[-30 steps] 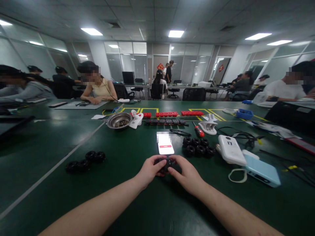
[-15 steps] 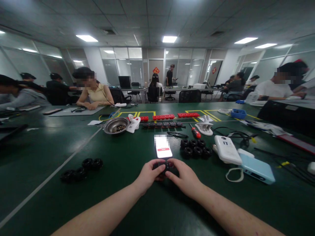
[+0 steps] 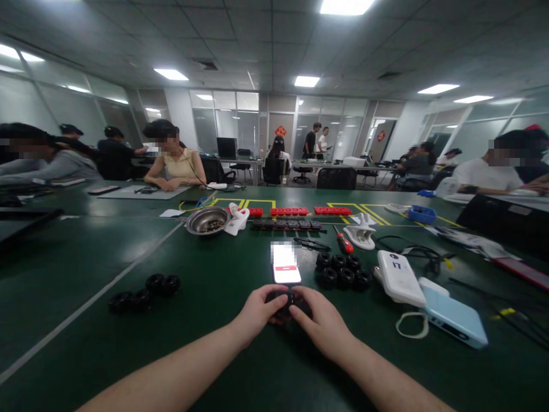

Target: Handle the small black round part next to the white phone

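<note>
My left hand [image 3: 259,312] and my right hand [image 3: 322,317] are both closed around a black toy wheel assembly [image 3: 288,304], with the thumbs on its near side. Fingers cover much of it, so its full shape is hidden. Directly beyond it lies a phone [image 3: 286,266] with a lit screen. Several black toy wheels [image 3: 344,270] stand grouped to the right of the phone. More black wheels [image 3: 143,293] sit in pairs on the left of the table.
A metal bowl [image 3: 208,220] of small parts, red plastic pieces [image 3: 289,212], a black part row [image 3: 288,225] and a red screwdriver [image 3: 344,243] lie farther back. A white device [image 3: 402,277] and a light-blue power bank [image 3: 457,317] are at right. Other people sit around the green table.
The camera view has tilted up and turned slightly left, so the scene sits lower and farther right. Both hands keep hold of the wheel assembly. A second standing person now shows in the background.
</note>
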